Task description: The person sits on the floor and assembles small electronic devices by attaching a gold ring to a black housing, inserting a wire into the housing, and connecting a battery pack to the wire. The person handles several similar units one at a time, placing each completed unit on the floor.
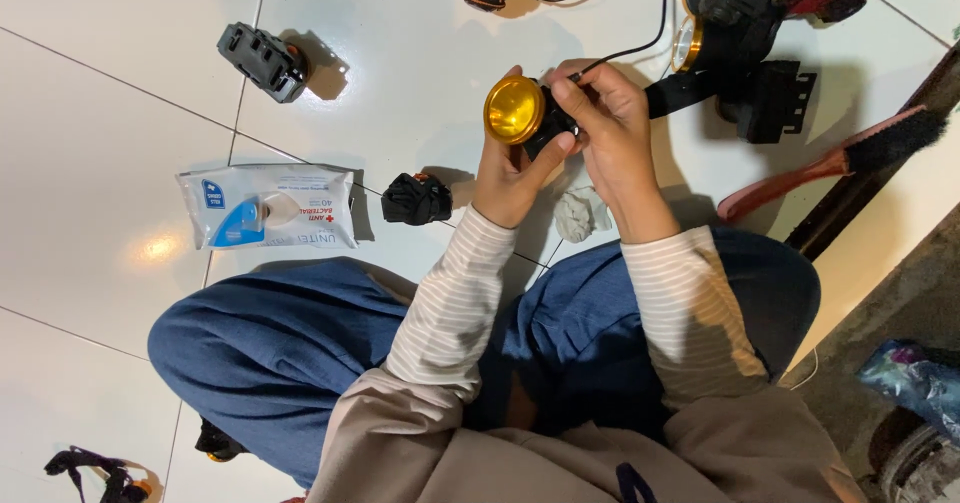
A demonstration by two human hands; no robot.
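Your left hand (pixel 505 178) and right hand (pixel 610 133) meet over the white tiled floor (pixel 120 113), both holding a small black lamp with a gold round face (pixel 515 109). The left fingers are clamped on the lamp from below, thumb against its black body; the right fingers are closed on its back end, where a black cable (pixel 640 38) runs off to the far side. Just near of your hands a crumpled white wipe (pixel 580 213) lies on the floor. To the left sit a small black part (pixel 415 199) and a flat pack of wipes (pixel 268 206). Far right lies a red-handled brush (pixel 830 161).
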